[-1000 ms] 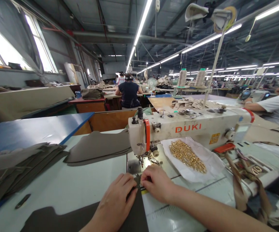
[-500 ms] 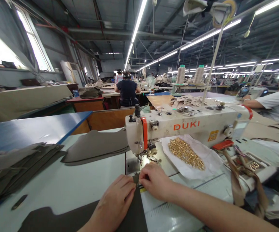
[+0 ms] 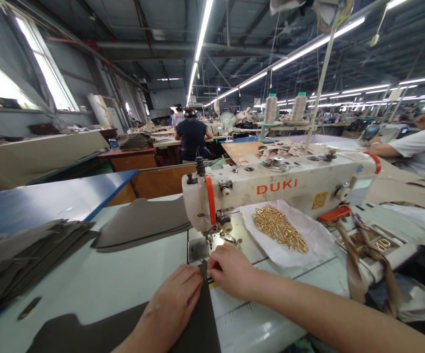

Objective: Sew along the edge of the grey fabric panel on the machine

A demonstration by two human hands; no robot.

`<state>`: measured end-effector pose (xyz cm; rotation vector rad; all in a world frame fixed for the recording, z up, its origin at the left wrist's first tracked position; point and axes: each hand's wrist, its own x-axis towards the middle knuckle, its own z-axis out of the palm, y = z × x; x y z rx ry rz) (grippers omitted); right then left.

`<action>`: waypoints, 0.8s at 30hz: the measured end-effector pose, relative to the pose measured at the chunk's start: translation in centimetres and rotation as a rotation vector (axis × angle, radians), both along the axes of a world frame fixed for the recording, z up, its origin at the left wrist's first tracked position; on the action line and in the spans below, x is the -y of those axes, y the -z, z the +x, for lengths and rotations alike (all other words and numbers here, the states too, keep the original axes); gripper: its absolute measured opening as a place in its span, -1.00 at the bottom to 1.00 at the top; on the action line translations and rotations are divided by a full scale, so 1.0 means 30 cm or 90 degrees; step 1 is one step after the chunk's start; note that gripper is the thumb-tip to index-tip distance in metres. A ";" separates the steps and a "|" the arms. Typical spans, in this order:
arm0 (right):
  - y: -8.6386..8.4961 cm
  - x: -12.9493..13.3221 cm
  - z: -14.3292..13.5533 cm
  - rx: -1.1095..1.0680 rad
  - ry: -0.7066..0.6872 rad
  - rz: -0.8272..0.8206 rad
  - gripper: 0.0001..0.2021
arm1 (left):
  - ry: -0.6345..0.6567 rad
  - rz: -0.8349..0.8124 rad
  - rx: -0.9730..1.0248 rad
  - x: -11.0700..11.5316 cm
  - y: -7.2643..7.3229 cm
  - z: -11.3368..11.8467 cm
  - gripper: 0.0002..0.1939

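Observation:
A dark grey-brown fabric piece [image 3: 207, 318] lies on the table in front of the sewing machine [image 3: 249, 189], its narrow far end close to the needle area. My left hand [image 3: 171, 301] is closed on that end from the left, fingertips together. From the right, my right hand [image 3: 230, 269] pinches at the same end, just below the presser foot [image 3: 209, 240]. Whatever small part lies between the two sets of fingertips is mostly hidden. Beside my right hand, gold-coloured metal hardware [image 3: 280, 228] is heaped on a white sheet [image 3: 317, 240].
Stacked fabric pieces [image 3: 142, 223] lie left of the machine head, with another pile [image 3: 24, 260] at the far left. A parts tray [image 3: 385, 245] with brown straps [image 3: 354, 269] stands right. One co-worker [image 3: 418, 152] sits at right, another [image 3: 193, 135] ahead.
The camera view has shifted slightly, so the machine appears a little further left and higher. Both hands keep nearly the same hold at the fabric's end.

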<state>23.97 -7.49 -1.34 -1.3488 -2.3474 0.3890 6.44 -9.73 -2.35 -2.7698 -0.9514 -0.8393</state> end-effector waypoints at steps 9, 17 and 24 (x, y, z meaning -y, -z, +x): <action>0.017 0.150 0.131 0.114 -0.246 0.181 -0.88 | -0.007 0.035 0.003 -0.009 0.001 0.015 -0.73; 0.011 0.197 0.143 0.178 -0.330 0.247 -0.89 | -0.016 0.063 0.021 -0.012 0.008 0.023 -0.74; 0.058 0.160 0.084 0.110 -0.252 0.274 -0.78 | -0.007 0.056 0.031 -0.012 0.008 0.019 -0.75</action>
